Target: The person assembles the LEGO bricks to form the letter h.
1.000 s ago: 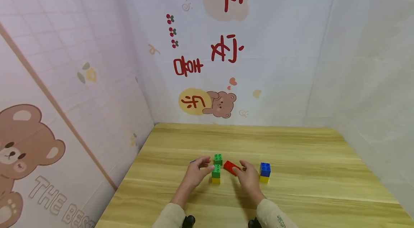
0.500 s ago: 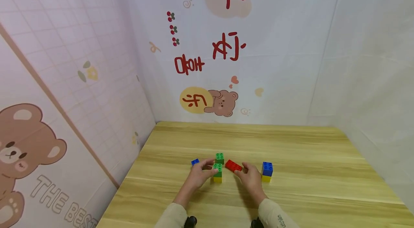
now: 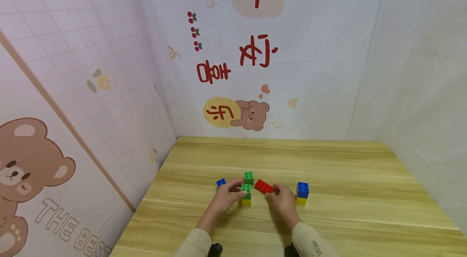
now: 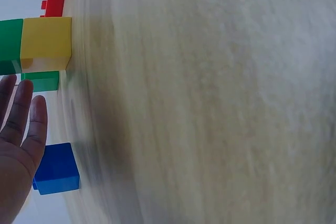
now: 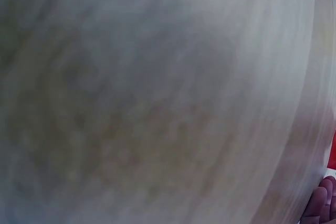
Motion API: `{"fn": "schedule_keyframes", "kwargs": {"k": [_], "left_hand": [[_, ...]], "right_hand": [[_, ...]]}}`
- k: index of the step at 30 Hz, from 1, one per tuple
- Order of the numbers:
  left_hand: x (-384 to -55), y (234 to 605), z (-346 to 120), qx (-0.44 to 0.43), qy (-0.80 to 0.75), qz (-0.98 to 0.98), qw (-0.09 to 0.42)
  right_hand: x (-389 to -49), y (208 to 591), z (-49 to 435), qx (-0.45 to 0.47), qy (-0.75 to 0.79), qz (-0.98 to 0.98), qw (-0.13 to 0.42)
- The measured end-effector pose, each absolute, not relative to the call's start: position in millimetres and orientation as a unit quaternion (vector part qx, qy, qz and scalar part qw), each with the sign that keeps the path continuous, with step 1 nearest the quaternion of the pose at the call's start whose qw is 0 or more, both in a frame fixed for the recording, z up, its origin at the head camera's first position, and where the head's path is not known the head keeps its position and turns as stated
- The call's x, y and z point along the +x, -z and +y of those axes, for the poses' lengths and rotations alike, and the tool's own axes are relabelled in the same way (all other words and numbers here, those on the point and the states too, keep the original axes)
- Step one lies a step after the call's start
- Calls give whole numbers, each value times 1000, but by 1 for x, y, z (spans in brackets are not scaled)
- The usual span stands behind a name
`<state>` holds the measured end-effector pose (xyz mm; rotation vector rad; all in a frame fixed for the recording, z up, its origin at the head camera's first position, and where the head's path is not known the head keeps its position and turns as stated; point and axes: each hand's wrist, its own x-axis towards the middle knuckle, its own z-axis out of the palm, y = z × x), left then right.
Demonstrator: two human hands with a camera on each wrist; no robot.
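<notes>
A green block on top of a yellow one forms an upright stack (image 3: pixel 246 198) on the wooden table. My left hand (image 3: pixel 224 197) holds it by the green upper block, thumb at the front and index finger reaching behind; in the left wrist view the other fingers (image 4: pixel 37 119) extend beside the stack. A flat red brick (image 3: pixel 263 186) lies at an angle just right of it. My right hand (image 3: pixel 284 202) pinches the near right end of that brick between thumb and fingers. The right wrist view catches only some fingertips (image 5: pixel 317 203) and a sliver of red.
Behind the held stack stands a green block (image 3: pixel 249 177). A blue block (image 4: pixel 58 169) sits beyond the left hand. To the right hand's right stands a blue-on-yellow stack (image 3: pixel 302 193). Printed cloth walls (image 3: pixel 313 46) rise along the back and sides of the table (image 3: pixel 346 159).
My left hand has moved slightly right and closed onto the green and yellow stack. My right fingers have settled on the red brick's end. The view has shifted slightly.
</notes>
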<state>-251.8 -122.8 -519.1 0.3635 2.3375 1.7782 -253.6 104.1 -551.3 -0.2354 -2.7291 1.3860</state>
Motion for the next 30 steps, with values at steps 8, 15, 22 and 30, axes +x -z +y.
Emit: {"fn": "schedule_keyframes", "kwargs": {"k": [8, 15, 22, 30], "left_hand": [[-251, 519, -122, 119, -585, 797, 93], [-254, 522, -124, 110, -569, 809, 96], [-255, 520, -123, 107, -559, 815, 106], [-251, 518, -123, 104, -560, 815, 106]], "right_hand": [[-253, 554, 106, -72, -454, -887, 34], [-251, 552, 106, -67, -464, -882, 36], [-244, 543, 106, -72, -487, -870, 39], [-244, 524, 101, -69, -501, -861, 61]]}}
